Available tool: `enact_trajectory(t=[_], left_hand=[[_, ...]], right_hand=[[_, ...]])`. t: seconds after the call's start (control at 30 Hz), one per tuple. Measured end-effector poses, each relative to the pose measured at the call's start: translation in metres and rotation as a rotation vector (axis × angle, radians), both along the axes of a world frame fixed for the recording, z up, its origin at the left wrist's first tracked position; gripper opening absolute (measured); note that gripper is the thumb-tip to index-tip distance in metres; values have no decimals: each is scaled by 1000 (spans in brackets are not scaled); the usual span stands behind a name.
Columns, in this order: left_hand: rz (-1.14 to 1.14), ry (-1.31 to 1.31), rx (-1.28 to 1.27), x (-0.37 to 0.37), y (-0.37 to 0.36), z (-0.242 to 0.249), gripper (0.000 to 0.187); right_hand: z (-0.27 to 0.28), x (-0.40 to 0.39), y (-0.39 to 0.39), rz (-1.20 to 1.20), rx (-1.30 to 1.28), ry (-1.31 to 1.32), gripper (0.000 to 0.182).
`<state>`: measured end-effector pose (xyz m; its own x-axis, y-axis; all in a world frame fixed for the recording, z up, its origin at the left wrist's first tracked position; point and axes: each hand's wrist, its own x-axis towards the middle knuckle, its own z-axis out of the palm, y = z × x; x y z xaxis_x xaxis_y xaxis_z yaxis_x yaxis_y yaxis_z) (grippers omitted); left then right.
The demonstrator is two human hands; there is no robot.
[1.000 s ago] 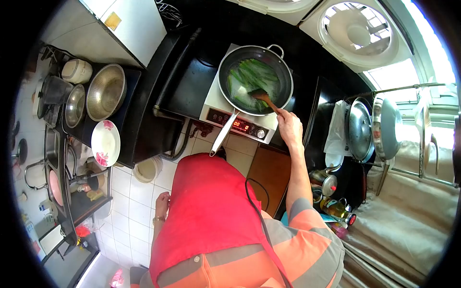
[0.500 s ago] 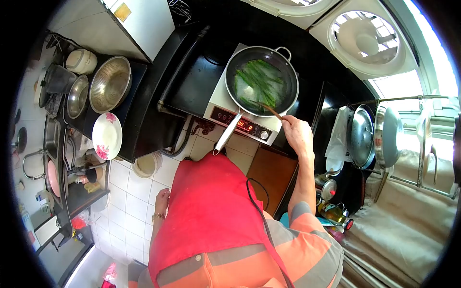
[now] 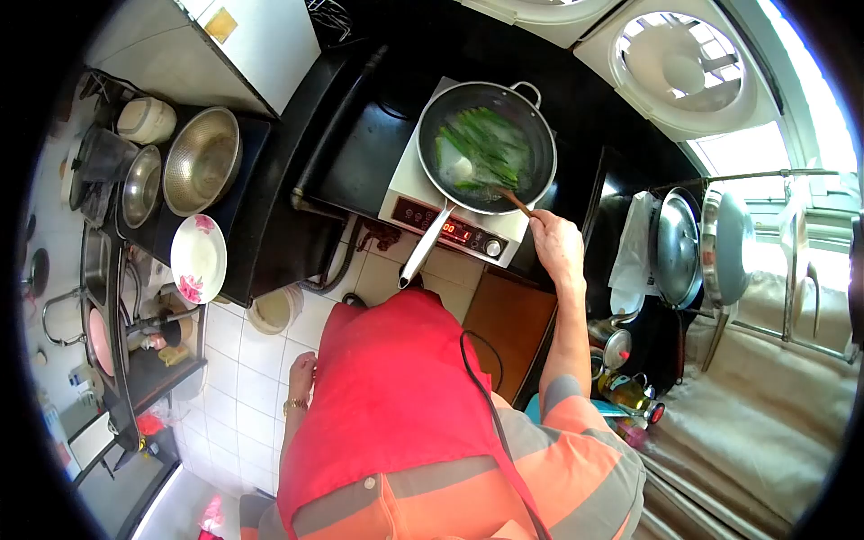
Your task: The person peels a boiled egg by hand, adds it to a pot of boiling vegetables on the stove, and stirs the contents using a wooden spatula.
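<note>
A dark pan (image 3: 537,166) with a long silver handle sits on an induction cooker (image 3: 409,184) whose red display is lit. Long green vegetables (image 3: 486,142) lie in bubbling liquid inside it. My right hand (image 3: 558,246) is closed around a wooden utensil (image 3: 516,202), whose far end dips into the pan near its front rim. Beside the red apron (image 3: 387,378), my left hand (image 3: 302,371) hangs low with its fingers curled; whether anything is in them is too small to tell.
Metal bowls (image 3: 202,160) and a flowered white plate (image 3: 199,259) stand on the left counter. Lids (image 3: 679,252) hang on a rack at right, above bottles (image 3: 625,391). A pale bucket (image 3: 273,310) is on the tiled floor.
The utensil's tip has shifted right and toward the front rim. The vegetables have moved slightly in the liquid. My left hand still hangs beside the apron.
</note>
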<state>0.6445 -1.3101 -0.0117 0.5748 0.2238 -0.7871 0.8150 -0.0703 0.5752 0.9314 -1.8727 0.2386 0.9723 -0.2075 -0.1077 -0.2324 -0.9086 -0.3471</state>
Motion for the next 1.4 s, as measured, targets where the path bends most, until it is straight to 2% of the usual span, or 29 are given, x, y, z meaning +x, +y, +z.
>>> enact_trajectory(t=[0.33, 0.63, 0.77, 1.03, 1.17, 1.2, 1.23, 1.33, 1.4], left_hand=[[21, 7, -1, 7, -7, 10, 29], [-8, 34, 10, 14, -12, 25, 29], [6, 47, -6, 15, -13, 29, 30], [38, 11, 0, 4, -9, 4, 30], [56, 10, -26, 1, -7, -5, 31], [58, 9, -25, 0, -7, -4, 31], [56, 7, -23, 0, -8, -4, 31], [36, 21, -5, 4, -12, 8, 31], [25, 36, 14, 7, -16, 17, 31]], right_hand=[[9, -5, -5, 11, -49, 40, 30], [3, -5, -17, -12, -56, -61, 29], [9, -6, -12, -27, -53, 7, 32], [17, -8, 5, 9, 48, 60, 31], [4, -8, 11, -24, 165, -45, 30], [-21, -9, 2, 64, 141, -190, 31], [-30, -9, 1, 65, 141, -190, 31], [-38, -9, 11, -292, 831, 60, 39], [-41, -14, 14, -341, 1091, 33, 39]])
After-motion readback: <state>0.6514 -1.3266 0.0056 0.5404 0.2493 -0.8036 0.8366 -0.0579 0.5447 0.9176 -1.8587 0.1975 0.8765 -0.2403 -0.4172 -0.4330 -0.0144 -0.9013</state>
